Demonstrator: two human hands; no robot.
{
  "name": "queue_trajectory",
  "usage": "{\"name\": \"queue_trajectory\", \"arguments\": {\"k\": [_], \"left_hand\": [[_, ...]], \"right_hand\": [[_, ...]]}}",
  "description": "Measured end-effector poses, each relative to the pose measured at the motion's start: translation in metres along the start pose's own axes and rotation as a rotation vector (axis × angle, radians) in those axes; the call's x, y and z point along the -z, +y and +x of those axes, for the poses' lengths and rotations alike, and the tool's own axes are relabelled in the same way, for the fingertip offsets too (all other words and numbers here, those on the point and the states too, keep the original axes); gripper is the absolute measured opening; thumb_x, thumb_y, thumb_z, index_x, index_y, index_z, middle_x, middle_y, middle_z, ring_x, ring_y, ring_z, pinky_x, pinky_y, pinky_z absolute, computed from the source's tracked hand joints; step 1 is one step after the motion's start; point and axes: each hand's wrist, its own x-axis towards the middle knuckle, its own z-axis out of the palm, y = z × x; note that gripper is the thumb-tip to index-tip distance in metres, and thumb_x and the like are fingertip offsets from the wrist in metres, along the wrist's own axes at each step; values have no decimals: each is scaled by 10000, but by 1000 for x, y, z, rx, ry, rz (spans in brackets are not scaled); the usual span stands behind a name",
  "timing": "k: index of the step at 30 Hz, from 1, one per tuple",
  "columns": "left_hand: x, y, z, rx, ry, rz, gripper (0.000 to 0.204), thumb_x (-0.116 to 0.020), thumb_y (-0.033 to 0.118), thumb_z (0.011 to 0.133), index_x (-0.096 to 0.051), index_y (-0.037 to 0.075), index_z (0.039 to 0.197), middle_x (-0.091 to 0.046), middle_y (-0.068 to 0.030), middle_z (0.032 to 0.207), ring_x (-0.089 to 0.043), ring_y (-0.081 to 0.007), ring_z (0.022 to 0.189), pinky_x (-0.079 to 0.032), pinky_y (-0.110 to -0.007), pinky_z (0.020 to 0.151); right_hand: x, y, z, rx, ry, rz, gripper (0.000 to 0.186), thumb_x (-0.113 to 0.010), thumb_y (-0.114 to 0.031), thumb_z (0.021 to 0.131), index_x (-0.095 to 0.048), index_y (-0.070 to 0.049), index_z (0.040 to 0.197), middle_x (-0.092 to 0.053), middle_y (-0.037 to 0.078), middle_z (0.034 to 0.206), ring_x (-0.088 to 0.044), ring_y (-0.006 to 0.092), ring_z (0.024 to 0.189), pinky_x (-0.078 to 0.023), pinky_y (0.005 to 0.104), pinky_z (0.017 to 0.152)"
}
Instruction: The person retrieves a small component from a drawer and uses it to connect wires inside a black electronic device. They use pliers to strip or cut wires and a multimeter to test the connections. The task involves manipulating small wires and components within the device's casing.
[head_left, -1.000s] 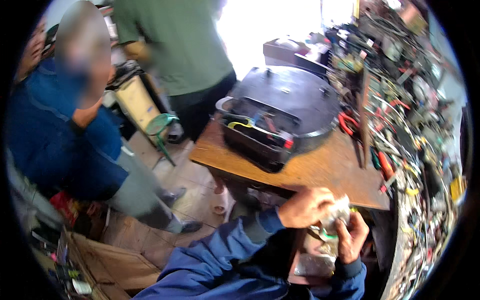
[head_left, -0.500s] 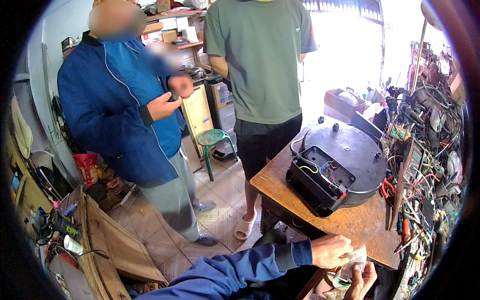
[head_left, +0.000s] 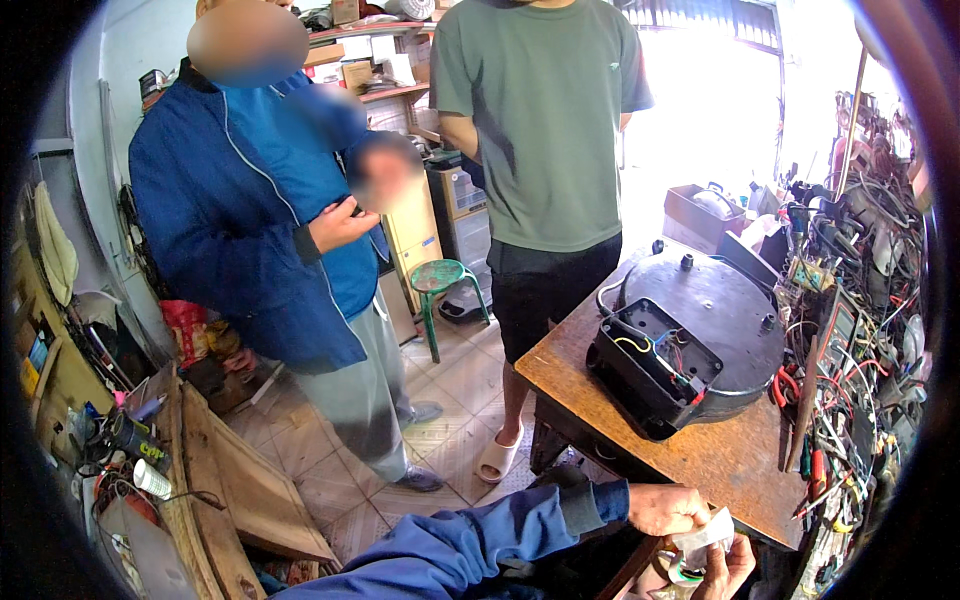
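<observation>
At the table's near edge, my left hand (head_left: pixel 668 509) reaches in from a blue sleeve, its fingers pinched at the left side of a small whitish plastic packet (head_left: pixel 706 532). My right hand (head_left: pixel 731 570), lower and to the right, grips the packet's lower edge between thumb and fingers. What the packet contains is too small to tell. Just under the hands, partly hidden, lies a roll of tape (head_left: pixel 686 572) with a green edge. Beyond them on the wooden table (head_left: pixel 730 470) rests a round black appliance (head_left: pixel 700 300), its wiring compartment (head_left: pixel 655 350) uncovered and showing coloured wires.
Tangled cables and tools (head_left: pixel 870 330) crowd the table's right side, with red-handled pliers (head_left: pixel 787 388) near the appliance. Two people stand across from me, one in a blue jacket (head_left: pixel 235 220), one in a green shirt (head_left: pixel 545 130). A green stool (head_left: pixel 437 275) stands behind them.
The view has shifted, so the scene sits slightly further right. Between my hands the packet has turned and shows more of its flat face. The blue-jacketed person's hands have moved apart.
</observation>
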Motion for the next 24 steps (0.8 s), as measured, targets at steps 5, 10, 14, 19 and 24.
{"name": "queue_trajectory", "arguments": {"k": [5,10,14,19,24], "left_hand": [[-6,2,-5,28,105,90,123,-629,57,854,-605,-50,797,-604,-175,749,-622,-282,753,-460,-405,701],[-18,-13,-6,2,153,137,151,-677,91,832,-613,-34,777,-628,-211,759,-641,-349,736,-467,-420,679],[-20,-16,-9,-109,258,279,116,-647,61,812,-613,-30,748,-633,-219,787,-636,-391,730,-470,-451,669],[-21,-13,-9,79,156,340,102,-626,56,801,-623,-37,760,-627,-232,797,-639,-409,760,-474,-470,677],[-24,-20,-9,82,154,364,129,-631,81,800,-625,-47,781,-625,-236,785,-642,-420,766,-474,-476,679]], "right_hand": [[0,6,0,39,-53,-27,206,-642,-154,948,-663,45,998,-695,99,866,-628,180,765,-505,321,667],[-6,-12,-4,61,-63,4,270,-676,-165,943,-643,74,1064,-684,122,954,-611,216,835,-518,357,714],[-7,-16,-6,20,-58,9,289,-686,-147,937,-637,97,1085,-689,134,989,-615,225,865,-526,364,742],[-13,-30,-7,3,-48,4,338,-696,-133,935,-635,121,1150,-690,164,1050,-621,235,920,-529,367,795],[-10,-22,-9,-41,-76,22,371,-704,-132,928,-637,131,1180,-694,183,1084,-627,254,953,-531,381,832]]}}
